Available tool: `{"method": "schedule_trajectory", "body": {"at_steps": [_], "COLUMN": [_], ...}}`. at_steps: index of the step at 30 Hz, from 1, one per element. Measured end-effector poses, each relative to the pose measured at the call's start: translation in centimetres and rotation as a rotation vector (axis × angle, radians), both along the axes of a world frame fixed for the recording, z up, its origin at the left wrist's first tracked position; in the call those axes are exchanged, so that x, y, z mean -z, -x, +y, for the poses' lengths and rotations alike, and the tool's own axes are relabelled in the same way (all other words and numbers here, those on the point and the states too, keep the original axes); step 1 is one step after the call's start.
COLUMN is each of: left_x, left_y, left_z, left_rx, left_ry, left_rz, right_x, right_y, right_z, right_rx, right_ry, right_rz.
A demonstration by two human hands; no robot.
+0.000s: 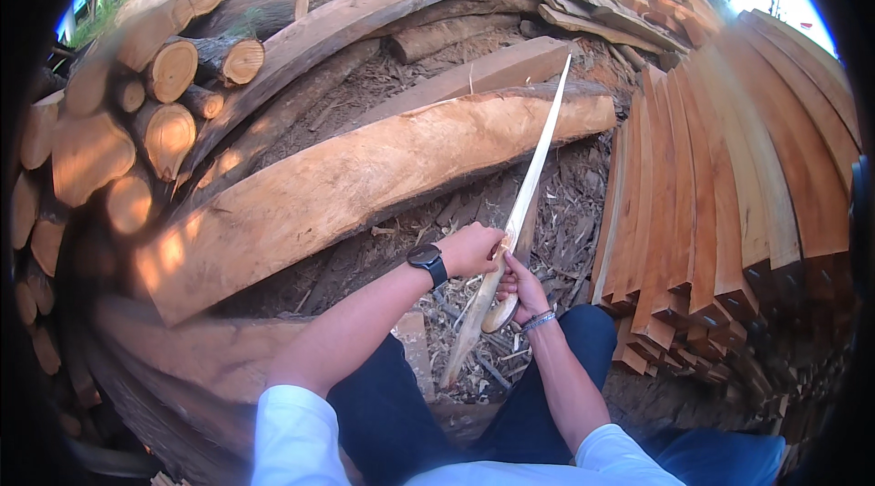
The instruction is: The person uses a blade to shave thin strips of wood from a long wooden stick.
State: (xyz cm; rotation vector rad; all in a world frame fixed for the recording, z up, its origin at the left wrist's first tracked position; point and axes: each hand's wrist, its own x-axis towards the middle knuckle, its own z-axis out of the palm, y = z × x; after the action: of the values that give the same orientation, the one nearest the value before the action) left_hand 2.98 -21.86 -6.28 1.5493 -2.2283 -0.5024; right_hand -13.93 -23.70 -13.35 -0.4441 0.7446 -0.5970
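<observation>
Outdoors, a timber yard: stacked logs (137,112) on the left, sawn planks (729,185) leaning in a fan on the right, and a long rough slab (365,176) lying across the middle over bark-littered ground (547,213). The seated person holds a thin pale strip (538,167) of wood that runs up and away from the lap toward the slab. The left hand (469,249), with a watch at the wrist, is closed around the strip at its lower part. The right hand (519,290), with a bracelet at the wrist, is just below it, fingers wrapped on the strip's wider, darker lower end near the knees. Judged from the grip, the strip is being held and steadied along its length; any further handling would call for both hands keeping hold while it flexes. Room is tight: the planks stand close on the right, the slab edge lies just beyond the strip's tip, and open space is mainly upward and toward the centre ground.
</observation>
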Motion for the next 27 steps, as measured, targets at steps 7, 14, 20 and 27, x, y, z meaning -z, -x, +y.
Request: {"method": "schedule_trajectory", "body": {"at_steps": [7, 14, 20, 27], "left_x": [0.3, 0.9, 0.9, 1.0], "left_y": [1.7, 2.1, 2.0, 1.5], "left_z": [0.3, 0.4, 0.8, 1.2], "left_rx": [-0.014, 0.028, 0.083, 0.201], "left_ry": [0.100, 0.095, 0.099, 0.149], "left_rz": [-0.078, -0.073, -0.031, -0.098], "right_x": [0.9, 1.9, 2.2, 2.0], "right_y": [-0.1, -0.3, -0.6, -0.2], "right_z": [0.1, 0.0, 0.0, 0.1], "right_rx": [0.066, 0.066, 0.088, 0.054], "right_ry": [-0.017, -0.087, -0.058, -0.025], "right_rz": [0.007, -0.052, -0.049, -0.037]}}
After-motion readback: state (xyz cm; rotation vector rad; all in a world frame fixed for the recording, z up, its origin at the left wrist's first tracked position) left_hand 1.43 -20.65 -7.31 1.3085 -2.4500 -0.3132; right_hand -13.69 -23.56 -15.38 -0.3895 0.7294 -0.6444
